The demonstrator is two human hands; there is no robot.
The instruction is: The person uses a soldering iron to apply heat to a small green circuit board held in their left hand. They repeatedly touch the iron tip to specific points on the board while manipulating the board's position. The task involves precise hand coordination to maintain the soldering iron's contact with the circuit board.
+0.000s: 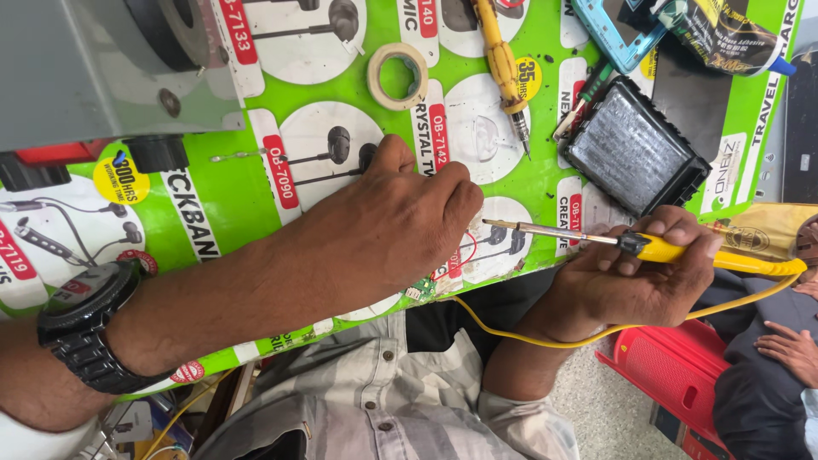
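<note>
1. Left hand [400,217]: centre of the head view, forearm entering from 8 o'clock with a black wristwatch [85,328] on the wrist. Fingers curled and pressed down on the worktop [230,217]; whether they pinch something beneath cannot be told.
2. Right hand [635,281]: at 4 o'clock of the left hand, closed around the yellow handle of a soldering iron [648,247].
3. Soldering iron: lies nearly level, metal tip pointing toward 9 o'clock and ending just beside the left hand's fingertips. Its yellow cord [545,336] loops from the handle round under the right wrist toward the worktop edge.
4. Small green circuit board [420,288]: at the worktop's near edge, partly hidden at 6 o'clock of the left hand.
5. Worktop: covered with a green printed sheet showing earphone pictures.
6. Roll of masking tape [398,77]: lying flat, at 12 o'clock of the left hand, well apart.
7. Yellow-handled screwdriver [503,64]: at 1 o'clock, tip pointing toward 6 o'clock.
8. Black tray [635,149]: at 2 o'clock, grey inside, tilted square to the worktop edge.
9. Red plastic stool [669,370]: on the floor at 5 o'clock.
10. Another person's hand [788,349]: at the right edge, resting on dark cloth.
</note>
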